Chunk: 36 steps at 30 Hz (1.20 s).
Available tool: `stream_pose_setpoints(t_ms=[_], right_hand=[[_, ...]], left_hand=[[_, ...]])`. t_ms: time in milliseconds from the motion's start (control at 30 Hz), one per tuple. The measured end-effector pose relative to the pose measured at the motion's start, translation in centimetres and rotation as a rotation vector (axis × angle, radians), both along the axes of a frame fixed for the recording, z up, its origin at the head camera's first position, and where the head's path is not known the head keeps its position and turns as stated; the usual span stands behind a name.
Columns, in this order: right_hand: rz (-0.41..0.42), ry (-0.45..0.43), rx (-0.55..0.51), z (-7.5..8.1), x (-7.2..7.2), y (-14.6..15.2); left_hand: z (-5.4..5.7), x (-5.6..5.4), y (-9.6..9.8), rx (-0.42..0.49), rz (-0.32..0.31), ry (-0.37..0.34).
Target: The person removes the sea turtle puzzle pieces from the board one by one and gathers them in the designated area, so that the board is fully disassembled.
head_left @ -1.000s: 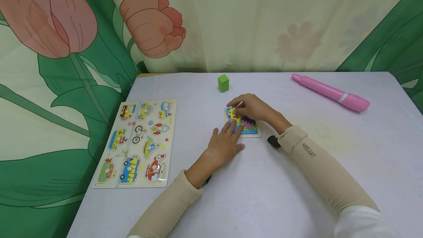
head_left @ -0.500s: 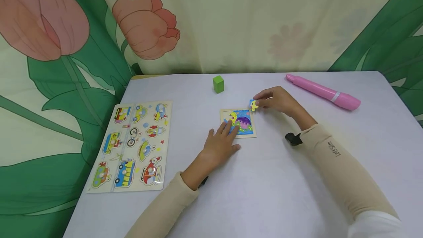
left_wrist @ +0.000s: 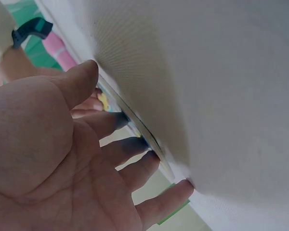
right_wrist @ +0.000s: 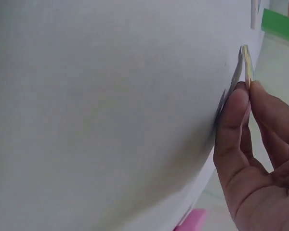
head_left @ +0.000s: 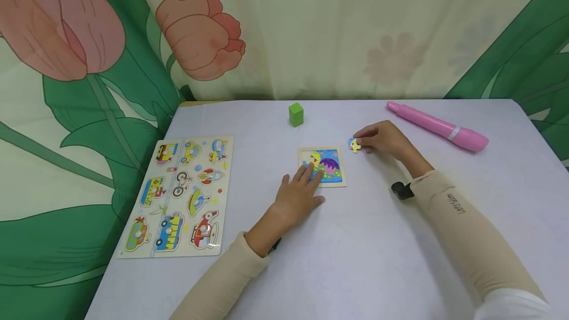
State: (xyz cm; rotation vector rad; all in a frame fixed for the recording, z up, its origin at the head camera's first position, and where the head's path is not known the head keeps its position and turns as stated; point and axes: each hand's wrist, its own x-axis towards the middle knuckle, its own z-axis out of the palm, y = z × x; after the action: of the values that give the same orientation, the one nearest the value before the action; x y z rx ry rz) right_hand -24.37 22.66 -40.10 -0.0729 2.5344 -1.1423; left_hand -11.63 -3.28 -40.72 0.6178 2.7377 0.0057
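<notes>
A small jigsaw puzzle in a pale wooden frame lies mid-table, printed with a yellow creature and a purple shape. Its upper left corner is a bare, pale gap. My left hand rests over the puzzle's lower left edge, fingers spread and nearly straight; in the left wrist view the fingertips lie at the frame's rim. To the right of the puzzle, my right hand pinches a blue and yellow puzzle piece between thumb and fingers. The right wrist view shows that piece edge-on, close over the table.
A large vehicle peg puzzle board lies on the left of the white table. Behind the small puzzle stands a green cube. A thick pink marker lies at the back right. A printed curtain hangs behind.
My right hand has lifted the puzzle piece out of the puzzle's upper left corner and carried it to the right. The left hand has stayed on the puzzle.
</notes>
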Motion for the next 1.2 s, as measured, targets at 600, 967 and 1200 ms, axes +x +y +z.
stream_pose_setpoints(t_ms=[600,967,1200], right_hand=[[0.045,0.157,0.176,0.1,-0.4,-1.8],[0.148,0.179,0.129,0.5,0.2,-2.9],[0.337,0.197,0.056,-0.2,0.8,-5.7]], left_hand=[[0.2,-0.1,-0.4,0.027,0.011,0.009],[-0.1,-0.1,-0.3,0.023,0.019,-0.005],[0.1,0.1,0.0,0.028,0.023,-0.013]])
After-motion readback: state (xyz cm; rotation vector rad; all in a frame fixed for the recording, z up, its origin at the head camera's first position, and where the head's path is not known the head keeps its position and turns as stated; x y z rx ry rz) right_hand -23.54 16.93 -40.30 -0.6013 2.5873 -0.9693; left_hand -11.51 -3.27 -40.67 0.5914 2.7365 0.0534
